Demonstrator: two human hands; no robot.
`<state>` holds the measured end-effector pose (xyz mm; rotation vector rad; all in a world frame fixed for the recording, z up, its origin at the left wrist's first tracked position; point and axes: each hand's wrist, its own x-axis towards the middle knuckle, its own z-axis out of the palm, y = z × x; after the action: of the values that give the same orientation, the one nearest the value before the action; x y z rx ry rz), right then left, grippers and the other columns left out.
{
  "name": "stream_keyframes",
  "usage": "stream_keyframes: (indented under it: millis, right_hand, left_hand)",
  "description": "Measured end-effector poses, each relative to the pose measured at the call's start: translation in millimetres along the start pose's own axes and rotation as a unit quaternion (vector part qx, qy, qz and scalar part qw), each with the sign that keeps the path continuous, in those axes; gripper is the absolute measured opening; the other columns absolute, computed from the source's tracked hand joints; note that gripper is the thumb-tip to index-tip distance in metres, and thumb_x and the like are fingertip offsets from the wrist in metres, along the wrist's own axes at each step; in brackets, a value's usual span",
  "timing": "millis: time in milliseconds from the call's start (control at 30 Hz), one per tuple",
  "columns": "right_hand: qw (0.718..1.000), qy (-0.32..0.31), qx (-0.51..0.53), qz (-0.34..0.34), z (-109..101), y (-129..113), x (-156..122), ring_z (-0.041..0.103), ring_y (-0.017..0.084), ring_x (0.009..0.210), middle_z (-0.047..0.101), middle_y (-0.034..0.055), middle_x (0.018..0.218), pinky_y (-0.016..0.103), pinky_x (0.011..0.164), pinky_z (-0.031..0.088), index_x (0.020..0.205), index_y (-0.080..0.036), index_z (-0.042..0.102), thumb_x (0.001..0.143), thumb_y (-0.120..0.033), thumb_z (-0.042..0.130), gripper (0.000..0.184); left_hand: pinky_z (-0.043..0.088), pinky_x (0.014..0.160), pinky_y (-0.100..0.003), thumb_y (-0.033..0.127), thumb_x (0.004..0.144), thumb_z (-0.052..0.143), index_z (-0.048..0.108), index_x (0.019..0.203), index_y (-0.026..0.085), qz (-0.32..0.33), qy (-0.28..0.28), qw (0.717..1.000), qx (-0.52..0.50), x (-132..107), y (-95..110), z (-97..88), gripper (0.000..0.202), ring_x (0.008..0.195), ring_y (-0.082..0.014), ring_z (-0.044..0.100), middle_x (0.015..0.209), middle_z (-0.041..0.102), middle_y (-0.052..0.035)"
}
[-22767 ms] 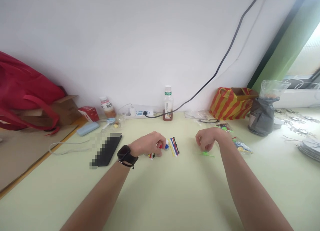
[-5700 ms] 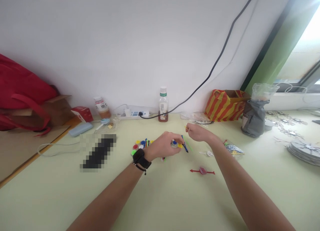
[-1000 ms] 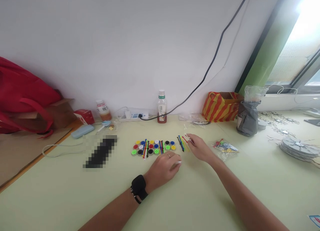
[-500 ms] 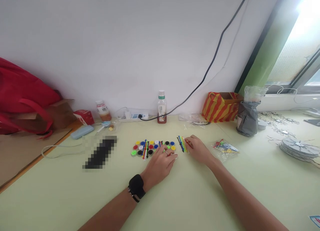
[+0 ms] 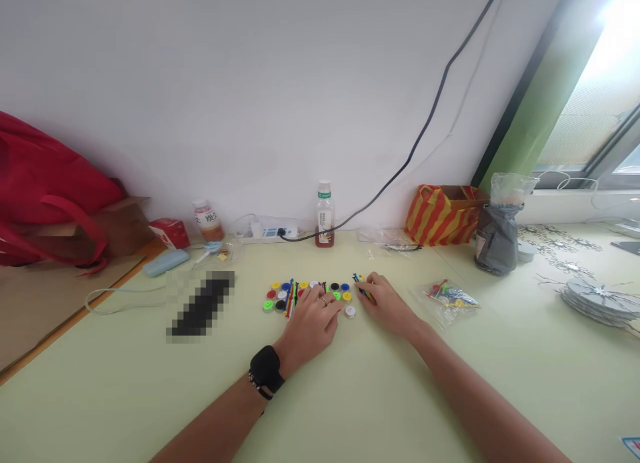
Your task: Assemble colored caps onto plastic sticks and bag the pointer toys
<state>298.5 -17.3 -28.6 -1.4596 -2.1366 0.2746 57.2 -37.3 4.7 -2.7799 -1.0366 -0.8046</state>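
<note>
The coloured arrows (image 5: pixel 358 278) lie against the right hand (image 5: pixel 387 304), the discs (image 5: pixel 337 295) partly under the left hand (image 5: pixel 311 324). Whether either grips, I cannot tell.

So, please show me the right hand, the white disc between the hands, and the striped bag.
Right hand (image 5: pixel 387 305), head view: back of the hand.
White disc (image 5: pixel 351 311), head view: its top.
Striped bag (image 5: pixel 440 217), head view: its front side.

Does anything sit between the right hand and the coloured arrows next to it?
Nothing visible does: the fingers of the right hand are right at the coloured arrows, covering part of them. The nearest discs lie on the arrows' other side.
</note>
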Motion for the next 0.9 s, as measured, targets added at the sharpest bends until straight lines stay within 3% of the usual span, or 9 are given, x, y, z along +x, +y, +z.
stream_keyframes:
  millis: [133, 300, 633, 700, 767, 833, 900]
  right_hand:
    - [0.999, -0.006, 0.034, -0.001, -3, -8, -5, 0.06, 0.024, 0.102, 0.059, 0.0088, 0.106, 0.037, 0.091, 0.05, 0.121, -0.023, 0.07, 0.098, -0.02, 0.053, 0.029]
    - [0.997, -0.021, 0.072, -0.003, -5, -20, -9, 0.061, 0.023, 0.102, 0.059, 0.0083, 0.106, 0.036, 0.091, 0.05, 0.115, -0.022, 0.069, 0.097, -0.018, 0.054, 0.024]
    - [0.997, -0.017, 0.08, -0.009, -6, -30, -8, 0.064, 0.023, 0.102, 0.064, 0.01, 0.112, 0.035, 0.09, 0.053, 0.126, -0.021, 0.062, 0.099, -0.022, 0.051, 0.029]
    - [0.999, 0.007, 0.032, -0.002, -16, -21, -5, 0.063, 0.025, 0.109, 0.066, 0.0116, 0.116, 0.038, 0.096, 0.052, 0.127, -0.021, 0.062, 0.099, -0.024, 0.051, 0.03]
    - [0.997, 0.037, -0.059, 0.045, -34, 2, -4, 0.06, 0.03, 0.118, 0.067, 0.0137, 0.121, 0.045, 0.103, 0.048, 0.125, -0.02, 0.065, 0.099, -0.028, 0.052, 0.031]
    - [0.975, 0.068, -0.152, 0.146, -58, 38, -10, 0.059, 0.035, 0.121, 0.068, 0.0149, 0.124, 0.051, 0.103, 0.046, 0.123, -0.02, 0.068, 0.098, -0.032, 0.052, 0.032]
    - [0.937, 0.102, -0.202, 0.267, -82, 82, -25, 0.061, 0.037, 0.119, 0.07, 0.0168, 0.121, 0.052, 0.099, 0.048, 0.116, -0.019, 0.072, 0.096, -0.034, 0.054, 0.031]
  left_hand:
    - [0.047, 0.095, -0.048, 0.012, 0.096, 0.053, 0.07, 0.112, 0.022, 0.0, 0.002, 1.0, 0.006, 0, 5, -2.8, 0.026, 0.102, -0.0291, 0.054, 0.101, 0.071, -0.0082]
    - [0.046, 0.098, -0.05, 0.022, 0.095, 0.06, 0.069, 0.119, 0.026, 0.053, -0.037, 0.998, -0.016, 0, 13, -8.7, 0.026, 0.109, -0.0305, 0.054, 0.12, 0.07, -0.0072]
    - [0.048, 0.098, -0.05, 0.022, 0.096, 0.059, 0.067, 0.119, 0.023, 0.04, -0.035, 0.998, -0.017, 0, 9, -5.1, 0.024, 0.108, -0.0304, 0.056, 0.111, 0.07, -0.0086]
    - [0.048, 0.098, -0.049, 0.021, 0.096, 0.06, 0.066, 0.119, 0.024, 0.043, -0.033, 0.998, -0.029, -1, 11, -4.9, 0.025, 0.108, -0.0293, 0.056, 0.115, 0.07, -0.0078]
    - [0.047, 0.101, -0.048, 0.021, 0.095, 0.061, 0.066, 0.119, 0.024, 0.048, -0.033, 0.997, -0.04, -2, 13, -4.8, 0.025, 0.106, -0.0276, 0.056, 0.116, 0.07, -0.0068]
    - [0.046, 0.103, -0.047, 0.02, 0.095, 0.061, 0.066, 0.12, 0.024, 0.054, -0.029, 0.997, -0.049, -3, 14, -4.7, 0.025, 0.104, -0.0262, 0.057, 0.115, 0.07, -0.0062]
    - [0.046, 0.102, -0.046, 0.02, 0.096, 0.061, 0.066, 0.119, 0.023, 0.056, -0.026, 0.997, -0.055, -3, 15, -4.5, 0.024, 0.103, -0.0256, 0.057, 0.113, 0.07, -0.006]
